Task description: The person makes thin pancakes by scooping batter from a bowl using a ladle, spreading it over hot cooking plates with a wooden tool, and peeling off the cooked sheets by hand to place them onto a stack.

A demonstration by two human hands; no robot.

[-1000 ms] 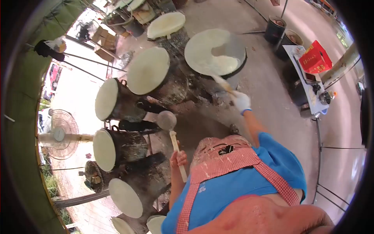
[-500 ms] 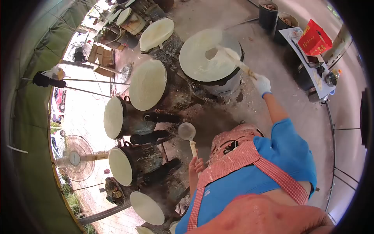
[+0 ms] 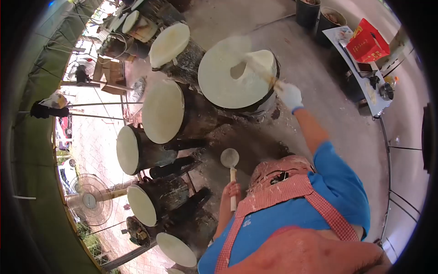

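Note:
My right hand [image 3: 289,97], in a white glove, is closed round the handle of a long pale wooden spreader [image 3: 261,72]. The spreader reaches over a large round griddle [image 3: 214,86] coated with pale batter. Its far end is smeared by motion, so its shape is unclear. A darker bare patch [image 3: 237,71] shows in the middle of the coating. Lower down, my bare left hand [image 3: 232,189] grips the light handle of a ladle [image 3: 229,158] and holds it in front of my apron, away from the griddles.
Several more drum stoves with round pale tops, such as this griddle [image 3: 163,112], stand in a curve on the left. A fan [image 3: 89,201] is beyond them. At right, a narrow table [image 3: 378,107] carries a red bag [image 3: 367,42]; dark buckets [image 3: 331,20] stand behind it.
My right hand has moved left and slightly down in view with the spreader. The ladle in my left hand now sits slightly right and lower. The whole view has shifted a little.

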